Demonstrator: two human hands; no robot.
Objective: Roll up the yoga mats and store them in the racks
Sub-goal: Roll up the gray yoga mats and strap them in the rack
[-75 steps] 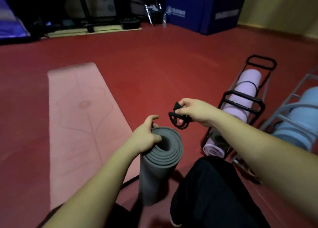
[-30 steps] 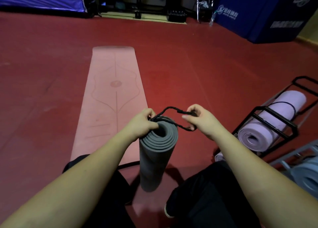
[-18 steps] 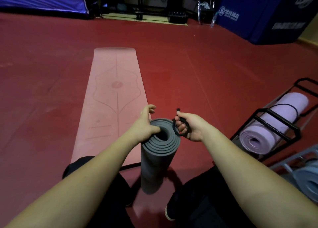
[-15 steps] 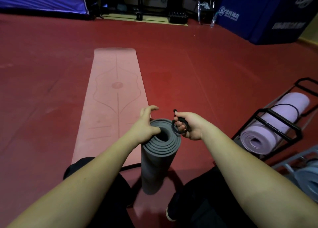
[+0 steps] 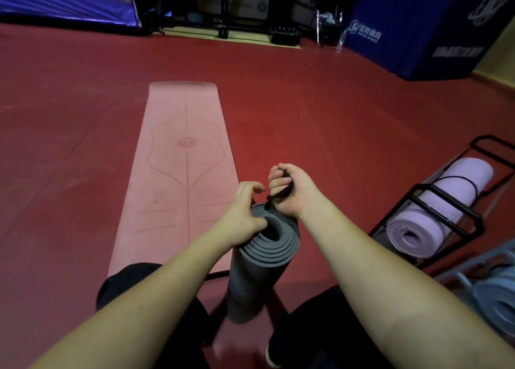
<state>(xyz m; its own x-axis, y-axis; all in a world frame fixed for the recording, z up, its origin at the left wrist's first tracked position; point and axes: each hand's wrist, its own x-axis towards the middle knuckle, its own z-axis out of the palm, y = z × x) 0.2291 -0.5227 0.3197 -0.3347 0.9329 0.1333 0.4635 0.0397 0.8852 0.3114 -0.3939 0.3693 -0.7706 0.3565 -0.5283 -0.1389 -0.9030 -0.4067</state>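
Note:
A rolled grey yoga mat [image 5: 259, 274] stands upright on the red floor between my knees. My left hand [image 5: 242, 215] grips its top edge, thumb hooked into the hollow core. My right hand [image 5: 289, 190] is curled round a black strap [image 5: 281, 194] just above the far side of the roll's top. A pink yoga mat [image 5: 181, 168] lies flat and unrolled on the floor ahead. At the right, a black rack [image 5: 443, 212] holds a rolled lilac mat [image 5: 434, 212] with a black band around it.
A grey rack [image 5: 473, 265] with a rolled blue-grey mat [image 5: 498, 302] sits at the lower right edge. Blue padded blocks [image 5: 418, 29] and dark gym gear line the far wall. Another black strap [image 5: 214, 274] lies on the floor by the pink mat's near end.
My right hand has lifted a little and closed tighter round the strap, now bunched in the fist. The left hand keeps its grip on the grey roll.

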